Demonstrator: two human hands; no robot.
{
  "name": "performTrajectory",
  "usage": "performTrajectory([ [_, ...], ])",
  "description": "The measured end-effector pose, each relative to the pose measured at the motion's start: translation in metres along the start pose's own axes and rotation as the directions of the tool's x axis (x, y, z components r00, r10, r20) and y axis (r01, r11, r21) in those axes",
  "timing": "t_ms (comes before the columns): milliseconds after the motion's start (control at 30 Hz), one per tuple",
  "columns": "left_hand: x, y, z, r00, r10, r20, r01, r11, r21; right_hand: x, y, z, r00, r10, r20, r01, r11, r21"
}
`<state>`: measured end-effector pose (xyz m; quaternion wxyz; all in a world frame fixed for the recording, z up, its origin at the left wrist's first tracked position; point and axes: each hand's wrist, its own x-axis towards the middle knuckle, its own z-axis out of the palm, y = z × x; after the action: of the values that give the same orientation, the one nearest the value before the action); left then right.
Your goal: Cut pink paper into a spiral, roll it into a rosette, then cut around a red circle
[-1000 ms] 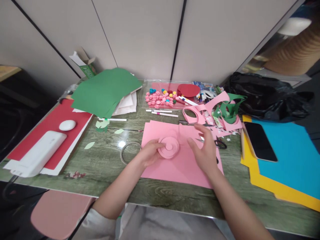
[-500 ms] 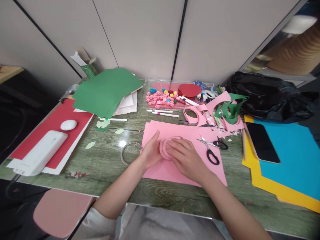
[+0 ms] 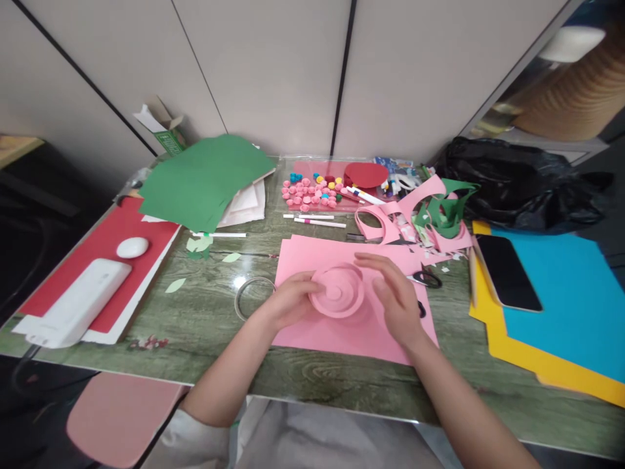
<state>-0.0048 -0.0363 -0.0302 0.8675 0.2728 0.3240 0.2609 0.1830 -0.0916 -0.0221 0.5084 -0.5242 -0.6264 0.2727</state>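
Observation:
A pink paper spiral (image 3: 338, 293), cut round and coiled in rings, is held over the stacked pink sheets (image 3: 303, 335). My left hand (image 3: 291, 299) pinches its left edge between thumb and fingers. To its right, my right hand (image 3: 396, 296) is open with fingers apart, close to the spiral's right rim. Partly behind that hand lie scissors (image 3: 426, 279) with black handles; their blades are mostly hidden. A roll of tape (image 3: 239, 306) rests on the table just left of my left hand.
Small pink rolled paper pieces (image 3: 305, 194) lie on a clear plastic sheet at the back. Pink cut-out scraps (image 3: 371, 225), a phone (image 3: 508, 272) and blue sheets (image 3: 561, 299) are to the right. Green paper (image 3: 205, 176), red paper (image 3: 110, 299) and a white power bank (image 3: 81, 303) are left.
My right hand has come off the spiral and moved right, over the scissors. The spiral now faces up and looks wider, still in my left hand. The view has shifted slightly.

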Motion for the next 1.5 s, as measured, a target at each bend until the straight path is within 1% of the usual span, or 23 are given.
performTrajectory([
  [33,-0.002,0.001,0.0,0.999,-0.014,0.047,0.015,1.0,-0.012,0.001,0.002,0.0,0.998,0.065,-0.015,-0.063,0.991,0.117],
  [67,-0.004,0.002,0.0,0.995,-0.017,0.095,0.02,0.999,-0.028,0.003,0.004,0.0,0.991,0.134,0.017,-0.134,0.96,0.247],
  [100,-0.005,0.003,-0.001,0.991,-0.01,0.137,0.017,0.999,-0.046,0.004,0.006,0.001,0.976,0.199,0.092,-0.219,0.902,0.371],
  [167,-0.005,0.002,-0.001,0.988,0.043,0.151,-0.031,0.996,-0.085,0.005,0.009,0.005,0.914,0.289,0.284,-0.402,0.74,0.539],
  [200,-0.003,0.001,-0.002,0.989,0.074,0.129,-0.062,0.993,-0.1,0.005,0.01,0.006,0.878,0.32,0.355,-0.475,0.668,0.573],
  [267,0.0,0.0,-0.003,0.992,0.115,0.056,-0.108,0.988,-0.115,0.005,0.012,0.008,0.825,0.394,0.405,-0.565,0.576,0.591],
  [367,0.006,-0.002,-0.004,0.986,0.152,-0.064,-0.158,0.982,-0.105,0.007,0.014,0.005,0.761,0.517,0.391,-0.639,0.498,0.586],
  [467,0.009,-0.004,-0.001,0.978,0.2,-0.056,-0.205,0.973,-0.102,0.008,0.013,0.002,0.71,0.564,0.422,-0.693,0.457,0.558],
  [533,0.009,-0.007,0.004,0.974,0.224,-0.014,-0.224,0.969,-0.099,0.008,0.013,0.004,0.714,0.537,0.45,-0.698,0.492,0.52],
  [567,0.009,-0.009,0.006,0.973,0.233,0.001,-0.232,0.969,-0.09,0.008,0.013,0.005,0.735,0.519,0.435,-0.678,0.546,0.493],
  [600,0.008,-0.011,0.008,0.971,0.239,0.013,-0.237,0.968,-0.076,0.007,0.014,0.007,0.771,0.504,0.39,-0.637,0.625,0.452],
  [667,0.007,-0.014,0.012,0.969,0.245,0.034,-0.244,0.969,-0.024,0.007,0.018,0.009,0.856,0.464,0.229,-0.516,0.801,0.304],
  [700,0.007,-0.015,0.012,0.966,0.255,0.033,-0.256,0.966,0.027,0.007,0.021,0.008,0.883,0.437,0.169,-0.466,0.859,0.213],
  [767,0.005,-0.016,0.012,0.954,0.3,-0.002,-0.294,0.936,0.196,0.009,0.024,0.004,0.905,0.395,0.161,-0.412,0.906,0.094],
  [833,0.005,-0.016,0.009,0.939,0.337,-0.061,-0.299,0.893,0.337,0.011,0.024,-0.002,0.897,0.375,0.235,-0.395,0.917,0.046],
  [867,0.005,-0.015,0.007,0.943,0.322,-0.086,-0.273,0.895,0.353,0.012,0.024,-0.005,0.893,0.365,0.264,-0.385,0.923,0.026],
  [967,0.007,-0.016,0.003,0.986,0.133,-0.1,-0.106,0.966,0.235,0.013,0.02,-0.01,0.892,0.363,0.269,-0.372,0.928,-0.018],
  [1033,0.009,-0.018,0.002,0.994,0.053,-0.1,-0.037,0.988,0.149,0.013,0.02,-0.01,0.883,0.4,0.246,-0.419,0.907,0.031],
  [1167,0.013,-0.022,0.003,0.987,0.078,-0.142,-0.081,0.997,-0.016,0.011,0.024,-0.008,0.822,0.484,0.299,-0.552,0.807,0.209],
  [1233,0.014,-0.022,0.004,0.983,0.091,-0.162,-0.102,0.993,-0.061,0.011,0.028,-0.008,0.809,0.493,0.32,-0.574,0.781,0.247],
  [1300,0.013,-0.022,0.006,0.984,0.087,-0.154,-0.098,0.993,-0.065,0.011,0.03,-0.01,0.82,0.487,0.3,-0.56,0.789,0.251],
  [1367,0.011,-0.02,0.007,0.99,0.089,-0.111,-0.093,0.995,-0.025,0.013,0.031,-0.012,0.844,0.469,0.261,-0.523,0.827,0.205],
  [1500,0.008,-0.019,0.008,0.991,0.099,-0.093,-0.085,0.986,0.143,0.014,0.031,-0.016,0.878,0.425,0.221,-0.43,0.902,-0.026],
])
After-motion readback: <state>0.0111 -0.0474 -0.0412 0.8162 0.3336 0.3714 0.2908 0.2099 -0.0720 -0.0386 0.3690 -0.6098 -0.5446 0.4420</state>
